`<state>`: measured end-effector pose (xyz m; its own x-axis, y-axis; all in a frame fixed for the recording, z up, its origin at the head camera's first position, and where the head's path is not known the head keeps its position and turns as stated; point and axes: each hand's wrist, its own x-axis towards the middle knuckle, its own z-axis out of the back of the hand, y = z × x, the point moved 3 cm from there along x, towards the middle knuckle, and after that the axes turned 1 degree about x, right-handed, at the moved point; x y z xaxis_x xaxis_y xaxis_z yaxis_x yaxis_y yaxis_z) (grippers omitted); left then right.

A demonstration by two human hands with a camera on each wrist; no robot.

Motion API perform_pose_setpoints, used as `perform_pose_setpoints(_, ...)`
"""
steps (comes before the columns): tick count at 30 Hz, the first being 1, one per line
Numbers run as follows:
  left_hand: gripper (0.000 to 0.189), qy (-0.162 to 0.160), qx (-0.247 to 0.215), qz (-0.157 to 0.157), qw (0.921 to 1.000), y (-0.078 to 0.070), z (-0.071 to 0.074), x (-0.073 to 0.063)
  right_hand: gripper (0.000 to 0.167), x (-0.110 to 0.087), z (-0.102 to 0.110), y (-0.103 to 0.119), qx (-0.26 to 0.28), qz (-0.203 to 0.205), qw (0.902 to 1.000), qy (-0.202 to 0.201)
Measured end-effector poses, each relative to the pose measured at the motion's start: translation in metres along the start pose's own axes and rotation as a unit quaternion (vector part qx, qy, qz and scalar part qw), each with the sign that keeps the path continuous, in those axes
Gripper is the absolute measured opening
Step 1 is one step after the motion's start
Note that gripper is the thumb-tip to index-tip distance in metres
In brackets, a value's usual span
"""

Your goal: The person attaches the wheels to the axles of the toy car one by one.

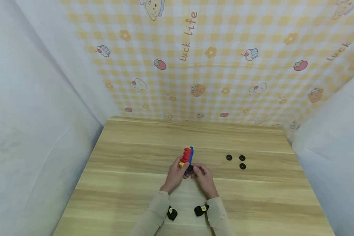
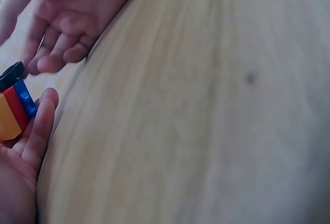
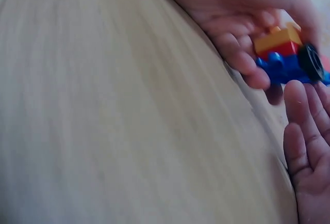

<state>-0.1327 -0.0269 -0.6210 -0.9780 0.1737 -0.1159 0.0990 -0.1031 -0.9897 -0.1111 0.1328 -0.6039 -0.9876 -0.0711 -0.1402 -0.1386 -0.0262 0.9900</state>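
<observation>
Low at frame centre, the left hand (image 1: 174, 172) grips a toy vehicle (image 1: 187, 155), likely light, stiff, best held by its sides; whether the right hand (image 1: 205, 179) grasps is unclear.

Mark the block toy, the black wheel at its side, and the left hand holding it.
Block toy (image 1: 187, 155): head view, on its red section.
Black wheel (image 3: 311, 63): right wrist view, on its outward face.
Left hand (image 1: 174, 175): head view, on the back of the hand.

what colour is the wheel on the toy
The wheel is black, seen best in the right wrist view.
</observation>
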Motion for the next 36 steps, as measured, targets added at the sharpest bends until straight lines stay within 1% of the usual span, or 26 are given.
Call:
perform_pose_setpoints(1, 0.054, 0.003, -0.003, -0.001, 1.0, 0.001, -0.001, 0.0, 0.03, -0.001, 0.005, -0.005, 0.003, -0.006, 0.9999, -0.014)
perform_pose_setpoints(3, 0.055, 0.007, -0.008, 0.001, 0.9999, 0.001, -0.002, 0.0, 0.032, -0.005, 0.016, -0.01, 0.001, -0.003, 0.9992, -0.04)
perform_pose_setpoints(6, 0.054, 0.007, -0.002, 0.004, 1.0, -0.001, -0.003, 0.0, 0.033, -0.013, 0.04, -0.014, -0.036, -0.004, 0.9958, -0.085)
perform_pose_setpoints(8, 0.052, 0.004, 0.002, 0.006, 1.0, -0.002, -0.002, 0.001, 0.032, -0.017, 0.06, -0.014, -0.072, 0.002, 0.9895, -0.126)
perform_pose_setpoints(9, 0.051, 0.002, 0.004, 0.007, 1.0, -0.003, -0.002, 0.001, 0.031, -0.018, 0.07, -0.014, -0.092, 0.008, 0.9841, -0.152)
perform_pose_setpoints(10, 0.05, 0.0, 0.007, 0.007, 1.0, -0.004, -0.002, 0.001, 0.028, -0.019, 0.081, -0.013, -0.111, 0.014, 0.9771, -0.181)
perform_pose_setpoints(12, 0.049, -0.003, 0.007, 0.007, 0.9999, -0.006, -0.001, 0.001, 0.023, -0.02, 0.101, -0.013, -0.138, 0.034, 0.9589, -0.245)
perform_pose_setpoints(13, 0.049, -0.003, 0.008, 0.007, 0.9999, -0.007, -0.001, 0.002, 0.021, -0.02, 0.111, -0.012, -0.151, 0.047, 0.9468, -0.28)
perform_pose_setpoints(15, 0.048, -0.003, 0.009, 0.009, 0.9999, -0.007, -0.001, 0.002, 0.018, -0.02, 0.128, -0.011, -0.175, 0.065, 0.9187, -0.348)
perform_pose_setpoints(17, 0.048, -0.003, 0.009, 0.011, 0.9999, -0.008, -0.001, 0.002, 0.018, -0.02, 0.14, -0.01, -0.193, 0.071, 0.8945, -0.397)
perform_pose_setpoints(18, 0.048, -0.002, 0.009, 0.012, 0.9999, -0.007, -0.001, 0.002, 0.02, -0.019, 0.144, -0.01, -0.203, 0.068, 0.8857, -0.412)
perform_pose_setpoints(19, 0.048, -0.003, 0.009, 0.012, 0.9999, -0.008, -0.001, 0.001, 0.024, -0.018, 0.147, -0.01, -0.22, 0.062, 0.8778, -0.421)
perform_pose_setpoints(20, 0.049, -0.003, 0.009, 0.012, 0.9999, -0.008, -0.001, 0.001, 0.03, -0.016, 0.15, -0.01, -0.237, 0.055, 0.873, -0.423)
perform_pose_setpoints(23, 0.05, -0.004, 0.007, 0.012, 0.9999, -0.007, -0.002, 0.0, 0.044, -0.012, 0.151, -0.009, -0.29, 0.034, 0.8649, -0.408)
perform_pose_setpoints(25, 0.052, -0.004, 0.004, 0.014, 0.9999, -0.006, -0.003, 0.0, 0.044, -0.011, 0.151, -0.009, -0.324, 0.032, 0.8564, -0.401)
perform_pose_setpoints(27, 0.052, -0.005, 0.005, 0.016, 0.9999, -0.004, -0.004, 0.0, 0.039, -0.011, 0.15, -0.009, -0.338, 0.036, 0.851, -0.4)
perform_pose_setpoints(29, 0.049, 0.0, 0.008, 0.017, 0.9998, -0.016, -0.002, -0.005, 0.034, -0.012, 0.15, -0.011, -0.339, 0.041, 0.8498, -0.401)
perform_pose_setpoints(30, 0.047, 0.002, 0.009, 0.019, 0.9998, -0.021, -0.002, -0.007, 0.033, -0.012, 0.15, -0.012, -0.337, 0.043, 0.8508, -0.401)
perform_pose_setpoints(34, 0.041, 0.011, 0.01, 0.022, 0.9996, -0.043, 0.001, -0.016, 0.033, -0.013, 0.151, -0.015, -0.316, 0.045, 0.8586, -0.402)
perform_pose_setpoints(36, 0.04, 0.013, 0.005, 0.024, 0.9996, -0.043, 0.001, -0.015, 0.032, -0.014, 0.151, -0.015, -0.301, 0.047, 0.8614, -0.407)
